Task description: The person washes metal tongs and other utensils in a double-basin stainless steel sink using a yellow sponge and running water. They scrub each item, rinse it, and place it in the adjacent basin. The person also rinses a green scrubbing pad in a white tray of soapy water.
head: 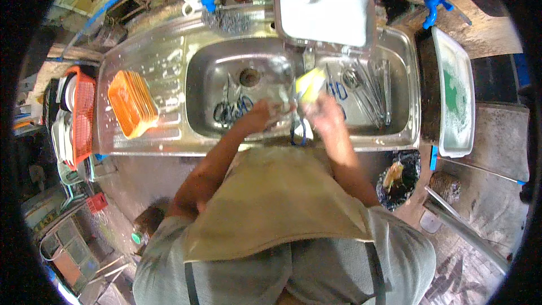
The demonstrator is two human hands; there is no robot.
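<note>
My right hand (327, 114), blurred, grips a yellow sponge (311, 84) over the divider between two steel basins. My left hand (264, 114) is curled over the front of the left basin (203, 72); blur hides whether anything is in its fingers. Just below and between the hands shows a dark blue loop (298, 137), seemingly a scissor handle. Scissors with black and blue handles (233, 110) lie in the left basin near the drain (250, 77). In the right basin (396, 80) are several long metal utensils (372, 93) and more blue-handled scissors (338, 90).
A tub of sudsy water (330, 12) rests across the back of the right basin. Stacked orange plastic baskets (132, 103) stand on the left drainboard. Further left is a red dish rack (84, 114). A white tray of green soapy water (457, 93) sits at right, above a lined bin (398, 182).
</note>
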